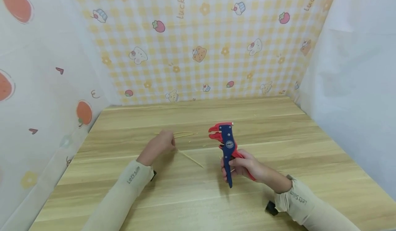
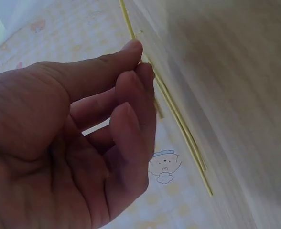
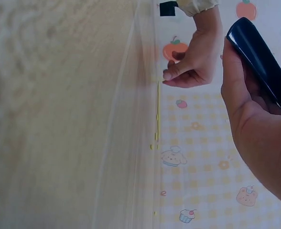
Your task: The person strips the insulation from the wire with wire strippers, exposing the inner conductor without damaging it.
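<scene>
My right hand (image 1: pixel 239 166) grips the handles of a red and blue wire stripper (image 1: pixel 227 143), held upright over the wooden table (image 1: pixel 278 145) with its red jaws facing left. The dark blue handle (image 3: pixel 259 56) crosses my right palm (image 3: pixel 248 112) in the right wrist view. My left hand (image 1: pixel 168 144) rests on the table to the left, thumb and fingers (image 2: pixel 141 64) pinched on the end of a thin yellow wire (image 1: pixel 191 158) that runs toward the stripper. Two more yellow wires (image 1: pixel 180 133) lie just beyond the left hand (image 3: pixel 186 67), and they show in the left wrist view (image 2: pixel 183 131).
Small yellow offcuts (image 1: pixel 204 145) are scattered on the wood between the hands. A checked yellow cloth (image 1: pixel 201 45) backs the table, and white sheets (image 1: pixel 355 86) close both sides. Both arms wear beige sleeves (image 1: pixel 130 186).
</scene>
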The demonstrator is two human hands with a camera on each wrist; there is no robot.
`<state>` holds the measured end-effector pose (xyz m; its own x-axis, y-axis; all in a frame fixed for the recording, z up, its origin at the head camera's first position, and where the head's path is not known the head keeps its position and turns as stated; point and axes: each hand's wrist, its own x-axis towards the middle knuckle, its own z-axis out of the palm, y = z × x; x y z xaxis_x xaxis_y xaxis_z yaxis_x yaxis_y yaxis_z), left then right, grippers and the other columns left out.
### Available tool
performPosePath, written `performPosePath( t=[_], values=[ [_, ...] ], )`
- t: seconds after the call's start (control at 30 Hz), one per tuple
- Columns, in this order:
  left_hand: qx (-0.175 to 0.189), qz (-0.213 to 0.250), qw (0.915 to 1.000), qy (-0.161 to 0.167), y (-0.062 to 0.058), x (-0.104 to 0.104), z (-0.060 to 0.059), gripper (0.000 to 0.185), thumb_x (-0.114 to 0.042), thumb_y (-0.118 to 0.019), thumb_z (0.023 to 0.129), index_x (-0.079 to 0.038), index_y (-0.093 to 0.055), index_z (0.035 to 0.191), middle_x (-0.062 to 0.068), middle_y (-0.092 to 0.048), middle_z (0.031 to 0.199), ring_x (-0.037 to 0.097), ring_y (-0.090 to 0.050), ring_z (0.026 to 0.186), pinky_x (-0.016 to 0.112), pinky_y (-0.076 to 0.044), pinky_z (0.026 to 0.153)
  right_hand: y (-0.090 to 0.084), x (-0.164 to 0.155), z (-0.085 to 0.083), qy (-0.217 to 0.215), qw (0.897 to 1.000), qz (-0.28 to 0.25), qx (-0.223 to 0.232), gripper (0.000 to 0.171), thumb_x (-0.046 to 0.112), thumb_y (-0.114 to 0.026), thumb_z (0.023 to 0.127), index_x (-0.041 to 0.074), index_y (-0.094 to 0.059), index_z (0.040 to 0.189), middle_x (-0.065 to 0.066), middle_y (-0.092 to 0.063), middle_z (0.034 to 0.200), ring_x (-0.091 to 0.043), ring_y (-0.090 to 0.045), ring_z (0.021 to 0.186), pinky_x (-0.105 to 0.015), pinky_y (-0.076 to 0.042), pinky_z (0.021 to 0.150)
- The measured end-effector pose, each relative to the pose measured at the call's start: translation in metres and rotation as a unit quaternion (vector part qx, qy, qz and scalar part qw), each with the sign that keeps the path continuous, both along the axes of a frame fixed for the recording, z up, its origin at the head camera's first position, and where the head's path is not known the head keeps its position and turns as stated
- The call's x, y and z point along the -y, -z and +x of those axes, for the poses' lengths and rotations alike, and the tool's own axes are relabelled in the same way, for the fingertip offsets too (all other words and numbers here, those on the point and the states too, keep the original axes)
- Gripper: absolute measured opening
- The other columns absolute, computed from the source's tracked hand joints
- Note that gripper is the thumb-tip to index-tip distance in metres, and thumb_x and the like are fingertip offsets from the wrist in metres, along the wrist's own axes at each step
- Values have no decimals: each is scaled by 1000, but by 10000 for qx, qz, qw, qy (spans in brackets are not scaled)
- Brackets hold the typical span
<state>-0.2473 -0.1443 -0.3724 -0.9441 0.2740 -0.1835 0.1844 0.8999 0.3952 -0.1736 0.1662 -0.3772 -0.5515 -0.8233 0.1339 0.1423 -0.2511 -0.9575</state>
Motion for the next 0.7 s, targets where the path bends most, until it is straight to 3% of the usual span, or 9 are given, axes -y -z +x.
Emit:
performPosePath(
  t=[0.13,0.27,0.43,0.57,0.7],
  values=[
    [105,-407,9991,49,3,0,4,9,-16,-75,76,-9,-70,75,-1,-64,77,14,-53,64,30,-47,59,0,0,0,-94,9999,-85,22,25,-2,-31,90,-5,-46,109,-12,-61,97,-24,-62,87,-52,-47,83],
    [-203,-956,9952,113,-2,-2,10,16,-20,-76,74,-10,-64,74,0,-61,79,17,-54,68,36,-47,62,0,0,0,-101,9999,-84,25,25,-1,-31,90,-4,-46,110,-12,-61,97,-24,-62,87,-51,-47,83],
    [-702,-1322,9884,272,-6,-11,21,17,-9,-70,71,-11,-53,69,-1,-52,64,16,-46,58,33,-41,54,1,0,0,-97,9999,-42,15,25,-1,-31,90,-4,-47,108,-11,-61,96,-23,-63,87,-51,-48,83],
    [-887,-951,9878,854,-5,-27,24,5,-15,-69,76,-15,-65,79,-7,-60,73,12,-55,69,32,-47,63,1,-1,1,-87,10000,-7,42,24,0,-32,90,-4,-48,107,-11,-62,96,-24,-63,87,-51,-47,83],
    [-683,-422,9858,1476,-5,-44,25,15,-24,-67,83,-17,-69,96,-7,-65,89,13,-59,85,34,-48,73,1,-1,2,-48,9999,24,94,23,0,-32,90,-7,-46,107,-12,-62,95,-26,-63,87,-52,-47,83]
  ],
)
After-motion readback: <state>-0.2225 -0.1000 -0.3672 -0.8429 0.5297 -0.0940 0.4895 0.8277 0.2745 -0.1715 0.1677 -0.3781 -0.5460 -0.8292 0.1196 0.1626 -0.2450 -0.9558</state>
